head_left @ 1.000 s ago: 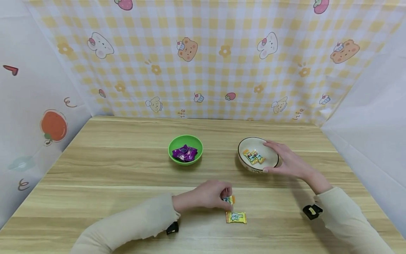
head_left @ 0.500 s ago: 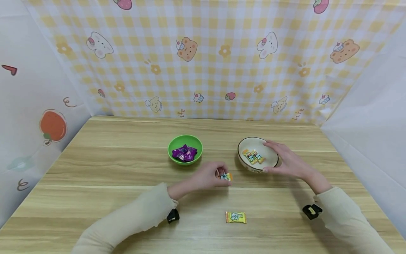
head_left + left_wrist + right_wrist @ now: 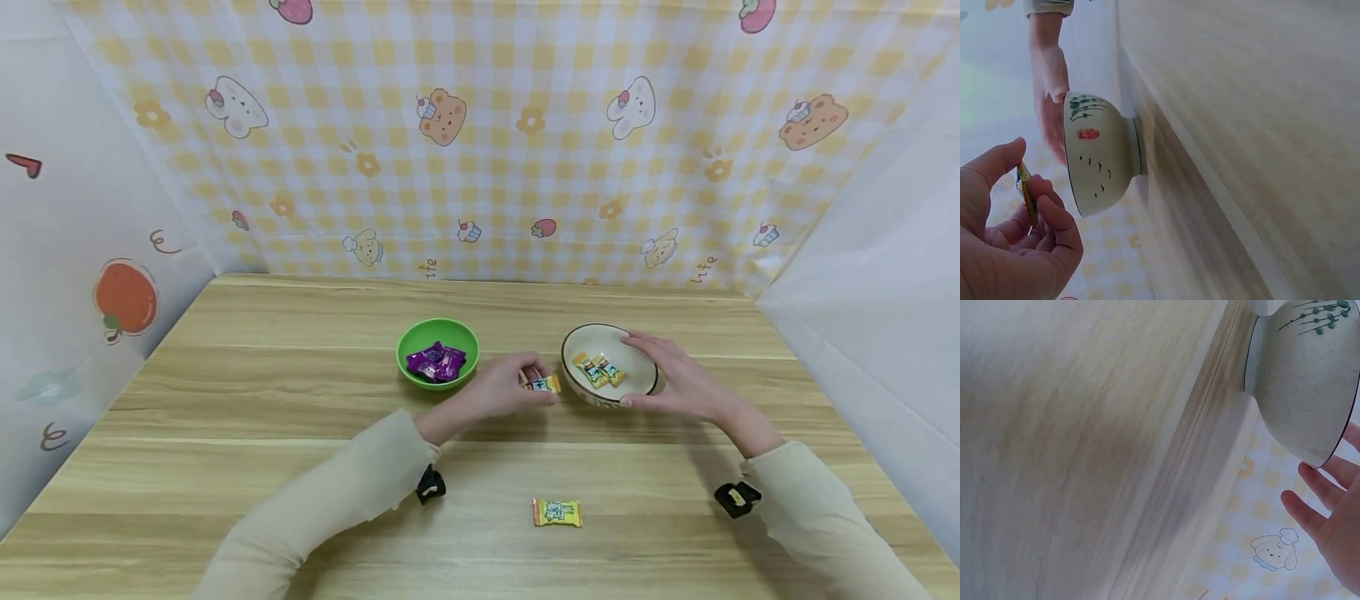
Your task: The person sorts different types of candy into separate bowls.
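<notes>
My left hand (image 3: pixel 506 387) pinches a small yellow-and-orange wrapped candy (image 3: pixel 543 384) between thumb and fingers, just left of the cream bowl (image 3: pixel 637 365). In the left wrist view the candy (image 3: pixel 1027 194) is seen edge-on, close to the rim. Two similar candies (image 3: pixel 598 369) lie inside that bowl, which has a dark rim and painted sides. My right hand (image 3: pixel 686 385) rests on the bowl's right side, thumb at the near rim and fingers toward the far rim. Its fingers (image 3: pixel 1310 515) look extended in the right wrist view. Another yellow candy (image 3: pixel 557 512) lies on the table nearer me.
A green bowl (image 3: pixel 408 342) with several purple-wrapped candies (image 3: pixel 437 362) stands left of the cream bowl, just beyond my left hand. The wooden table (image 3: pixel 247 400) ends at a checked cloth (image 3: pixel 495 167) behind, with white cloth panels on both sides.
My left hand has lifted a candy from beside the other one on the table and carried it forward to the cream bowl's left side. The right hand and both bowls stay in place.
</notes>
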Tool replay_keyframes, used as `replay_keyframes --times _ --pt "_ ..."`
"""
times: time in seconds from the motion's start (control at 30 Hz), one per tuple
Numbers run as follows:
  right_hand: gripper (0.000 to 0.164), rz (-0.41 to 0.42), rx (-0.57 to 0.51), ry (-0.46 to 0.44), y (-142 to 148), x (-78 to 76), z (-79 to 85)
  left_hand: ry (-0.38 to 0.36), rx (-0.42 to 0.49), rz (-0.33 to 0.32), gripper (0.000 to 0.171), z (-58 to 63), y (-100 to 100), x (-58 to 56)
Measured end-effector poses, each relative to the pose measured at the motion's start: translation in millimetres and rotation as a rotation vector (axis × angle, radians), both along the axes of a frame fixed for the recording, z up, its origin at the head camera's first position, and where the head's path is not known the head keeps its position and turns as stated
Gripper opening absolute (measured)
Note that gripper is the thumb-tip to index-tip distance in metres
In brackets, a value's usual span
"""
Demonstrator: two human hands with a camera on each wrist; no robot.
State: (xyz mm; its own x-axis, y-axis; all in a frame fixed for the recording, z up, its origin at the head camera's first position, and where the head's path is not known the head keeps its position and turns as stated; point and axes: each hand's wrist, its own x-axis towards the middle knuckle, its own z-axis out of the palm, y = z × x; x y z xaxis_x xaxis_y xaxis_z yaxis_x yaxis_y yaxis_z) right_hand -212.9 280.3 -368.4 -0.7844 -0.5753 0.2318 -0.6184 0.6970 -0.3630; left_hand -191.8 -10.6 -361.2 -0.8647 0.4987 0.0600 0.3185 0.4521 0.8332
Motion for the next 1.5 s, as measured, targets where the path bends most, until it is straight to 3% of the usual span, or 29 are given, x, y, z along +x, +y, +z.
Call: replay_keyframes --times 0.37,0.8,0.97,1.17,1.33,1.5 --pt "0.083 0.002 0.001 -0.005 -0.5 -0.2 -0.1 0.015 -0.01 0.025 0.024 10.0 27.1 -15.8" --pt "0.082 0.004 -0.005 -0.033 0.7 -0.5 0.6 -0.048 0.01 0.035 0.022 15.8 58.7 -28.2" --pt "0.082 0.002 -0.01 -0.026 0.3 -0.5 -0.2 -0.089 0.057 0.041 0.023 17.2 64.2 -29.5" --pt "0.082 0.006 -0.009 -0.04 0.7 -0.3 0.1 -0.155 0.133 0.039 0.038 18.4 65.7 -28.5" --pt "0.082 0.012 -0.005 -0.03 0.8 -0.6 0.2 -0.148 0.169 0.022 0.043 18.1 64.6 -25.4" --pt "0.082 0.004 -0.011 -0.027 0.1 -0.3 -0.1 -0.125 0.223 0.021 0.033 17.3 62.0 -21.9"
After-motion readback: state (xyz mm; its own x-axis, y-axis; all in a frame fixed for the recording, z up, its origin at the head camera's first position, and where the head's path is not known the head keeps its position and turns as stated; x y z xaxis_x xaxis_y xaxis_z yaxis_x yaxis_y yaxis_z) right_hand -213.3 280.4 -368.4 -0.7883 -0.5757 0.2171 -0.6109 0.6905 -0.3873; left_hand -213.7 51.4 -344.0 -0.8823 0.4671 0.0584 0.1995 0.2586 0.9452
